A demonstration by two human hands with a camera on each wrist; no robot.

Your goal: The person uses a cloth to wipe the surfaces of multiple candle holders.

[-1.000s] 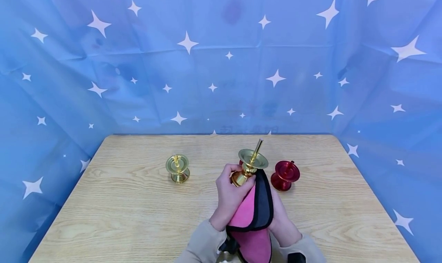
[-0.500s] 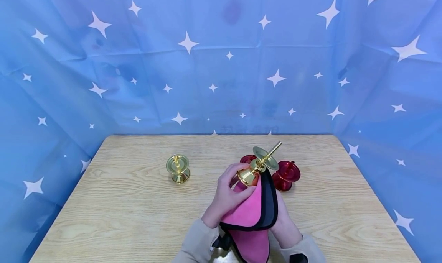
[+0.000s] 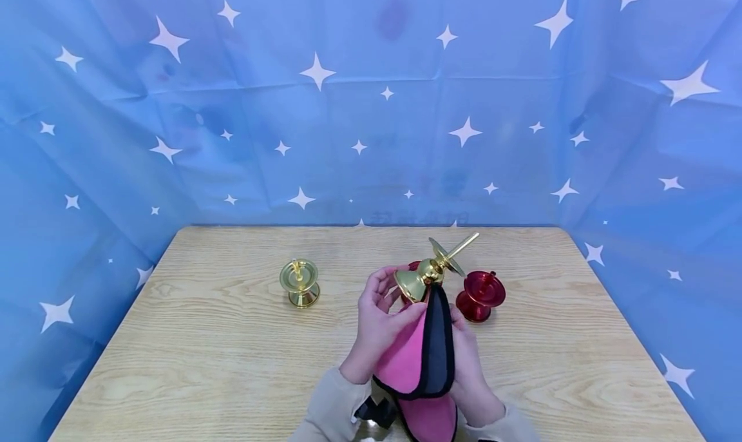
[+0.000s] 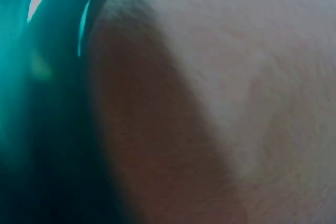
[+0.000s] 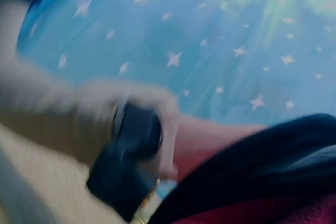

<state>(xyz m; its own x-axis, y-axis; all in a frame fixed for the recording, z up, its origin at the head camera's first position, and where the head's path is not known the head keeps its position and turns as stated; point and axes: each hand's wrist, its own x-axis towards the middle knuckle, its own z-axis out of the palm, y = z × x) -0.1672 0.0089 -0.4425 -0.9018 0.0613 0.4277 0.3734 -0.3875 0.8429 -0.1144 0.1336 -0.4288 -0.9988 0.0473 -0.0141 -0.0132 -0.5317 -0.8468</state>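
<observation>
In the head view my left hand (image 3: 379,319) grips a gold candle holder (image 3: 413,284) by its flared base, thumb in front and fingers behind. The holder is tilted, its thin spike pointing up to the right. My right hand (image 3: 466,358) holds a pink cloth (image 3: 404,361) with a dark grey side and black edging against the holder's underside; the cloth hides part of that hand. In the right wrist view the cloth's black edge (image 5: 252,166) fills the lower right. The left wrist view shows mostly blurred skin close up.
A second gold candle holder (image 3: 299,281) stands upright to the left. One red candle holder (image 3: 480,296) stands to the right; another red piece (image 3: 414,265) is mostly hidden behind my left hand. The wooden table (image 3: 203,339) meets a blue starry curtain (image 3: 359,107) at the back.
The gold candle holder has tipped further over to the right, its spike swinging from nearly upright to slanted. The cloth has shifted about with the hands, and my right fingertips now show beside it.
</observation>
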